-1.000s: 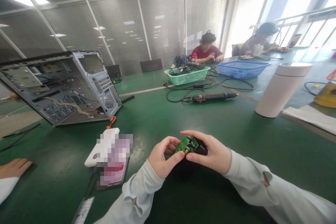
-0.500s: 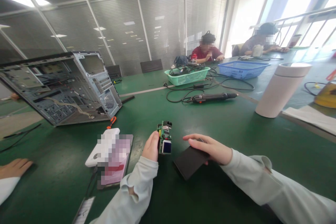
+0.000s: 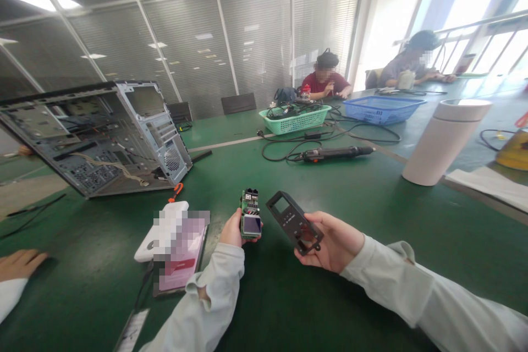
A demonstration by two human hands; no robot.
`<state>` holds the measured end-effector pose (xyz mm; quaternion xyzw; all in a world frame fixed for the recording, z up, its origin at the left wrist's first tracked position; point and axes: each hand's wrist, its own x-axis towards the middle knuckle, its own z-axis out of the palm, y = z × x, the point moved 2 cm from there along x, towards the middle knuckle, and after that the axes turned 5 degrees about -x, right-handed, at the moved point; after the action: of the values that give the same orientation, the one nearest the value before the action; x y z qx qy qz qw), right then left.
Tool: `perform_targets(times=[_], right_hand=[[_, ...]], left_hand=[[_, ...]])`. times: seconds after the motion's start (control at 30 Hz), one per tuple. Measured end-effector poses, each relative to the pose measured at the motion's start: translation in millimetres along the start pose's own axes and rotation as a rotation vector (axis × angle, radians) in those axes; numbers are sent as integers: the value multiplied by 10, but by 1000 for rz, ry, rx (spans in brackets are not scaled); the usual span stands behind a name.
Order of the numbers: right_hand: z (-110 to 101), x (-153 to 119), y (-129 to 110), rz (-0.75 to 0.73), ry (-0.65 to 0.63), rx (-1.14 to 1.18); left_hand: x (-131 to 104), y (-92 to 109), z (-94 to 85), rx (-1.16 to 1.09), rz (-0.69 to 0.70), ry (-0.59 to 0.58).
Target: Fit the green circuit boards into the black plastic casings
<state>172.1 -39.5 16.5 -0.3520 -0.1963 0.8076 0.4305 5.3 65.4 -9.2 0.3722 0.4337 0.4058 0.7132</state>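
A green circuit board [image 3: 250, 210] with a small dark screen at its near end is gripped in my left hand [image 3: 232, 229]. Its screen side faces up toward me. To the right, my right hand [image 3: 334, 239] holds a black plastic case [image 3: 291, 220] by its near right end. The case has a rectangular window near its far end, several small holes and a larger opening near my fingers. It is tilted, with its windowed face toward me. A narrow gap separates board and case; both are above the green table [image 3: 264, 308].
An open computer case [image 3: 124, 143] stands at left. Near it lie a white device [image 3: 165, 228] and a pink flat box [image 3: 185, 264]. An electric screwdriver [image 3: 336, 154], green basket [image 3: 297, 121], blue basket [image 3: 381, 111] and tumbler [image 3: 443, 143] are beyond. Another person's hand [image 3: 25, 264] rests at left.
My right hand has turned the black case over, so its windowed face shows, and raised it. My left hand has shifted slightly left and rotated the board so its screen faces me more.
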Motion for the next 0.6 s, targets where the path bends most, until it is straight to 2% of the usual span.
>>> perform_targets(times=[0.07, 0.2, 0.33, 0.4, 0.5, 0.6], right_hand=[[-2, -5, 4, 17, -84, 7], [-8, 6, -7, 24, -200, 49], [-17, 19, -10, -3, -255, 47], [-26, 19, 1, -16, -241, 24], [-49, 25, 23, -31, -125, -14], [-39, 36, 30, -111, -94, -163]], left_hand=[[-14, 27, 25, -29, -16, -6], [-27, 45, 48, -4, -51, 62], [-23, 41, 38, -5, -52, -15], [-23, 36, 24, -12, -49, -34], [-22, 29, 14, -28, -27, -25], [-11, 14, 13, -41, -15, -16]])
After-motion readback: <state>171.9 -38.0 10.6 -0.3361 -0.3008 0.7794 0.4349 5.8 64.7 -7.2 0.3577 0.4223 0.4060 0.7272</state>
